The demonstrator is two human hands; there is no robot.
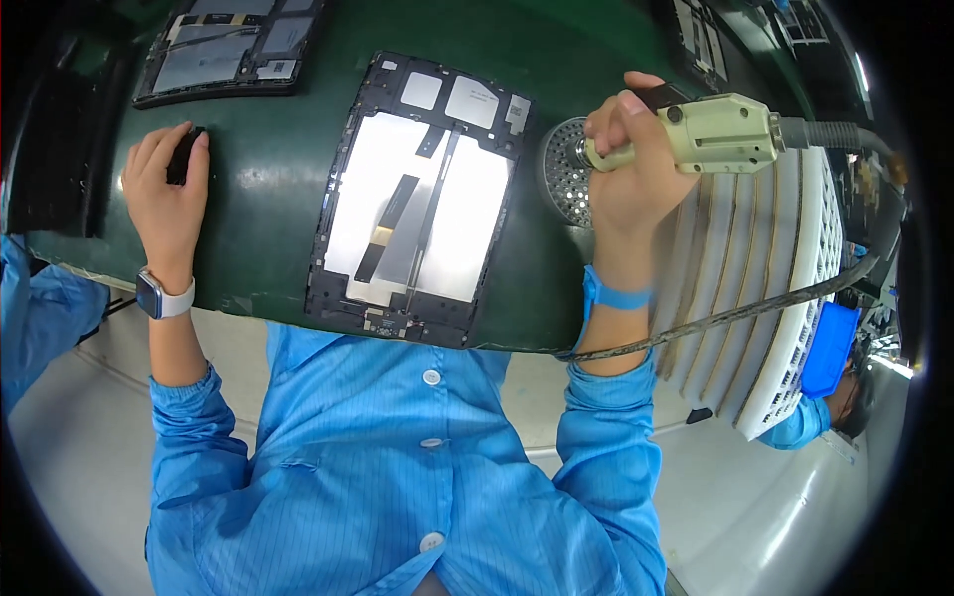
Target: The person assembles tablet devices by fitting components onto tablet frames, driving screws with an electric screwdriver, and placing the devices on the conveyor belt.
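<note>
Blue jacket (378, 467) with 3 white buttons fills the lower middle, just short of the near edge of the green table (263, 199). Upon that table lies the panel (388, 189), flat and slightly turned, its black lower end right at the near edge; I cannot tell whether it overhangs. Left of it, bare green spreads wide up to the left hand (167, 184), whose fingers are bent around a small black block (185, 157), with little gap. Right of the panel, only a narrow strip separates it from a round perforated dish (564, 184). Above this dish's right side, the right hand (636, 149) has its fingers wrapped firmly round a cream tool (730, 134), tip toward the dish; contact is unclear. White trays (740, 258) crowd the right side, and a cable (745, 313) crosses them toward the right forearm. Panel 2 (209, 50) sits far left, well apart.
</note>
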